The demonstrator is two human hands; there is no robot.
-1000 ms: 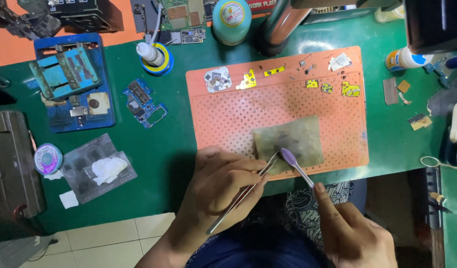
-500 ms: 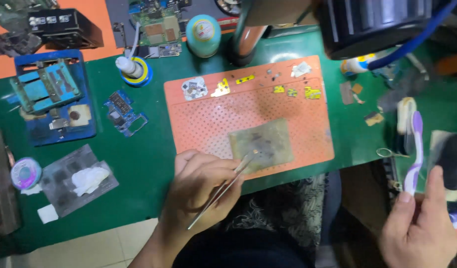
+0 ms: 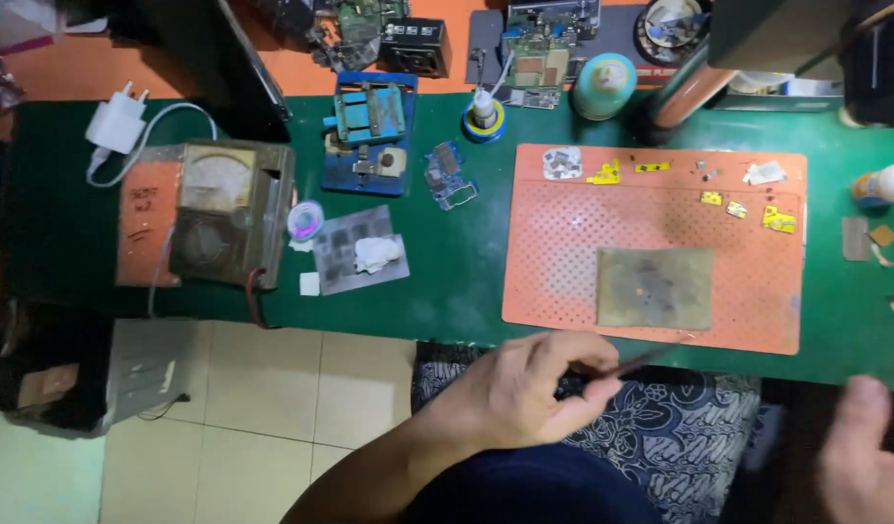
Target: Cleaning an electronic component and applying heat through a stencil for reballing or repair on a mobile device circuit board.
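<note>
My left hand (image 3: 529,388) is pulled back over my lap, just below the table's front edge, pinching a pair of thin tweezers (image 3: 641,361) whose tips point right and up toward the orange perforated mat (image 3: 563,262). A greyish rectangular plate (image 3: 655,287) lies on that mat, apart from both hands. My right hand (image 3: 864,454) is blurred at the lower right corner, off the table; no tool shows in it.
Small yellow parts (image 3: 779,219) and chips lie along the mat's far edge. On the green table stand an old analogue meter (image 3: 219,209), a blue board holder (image 3: 369,131), a small circuit board (image 3: 447,177), a steel stencil with tissue (image 3: 362,254), a white charger (image 3: 117,121) and a glue bottle (image 3: 884,184).
The view has swung left and widened. My left hand with the tweezers came off the mat back toward my lap. My right hand moved from the right side down to the lower right corner.
</note>
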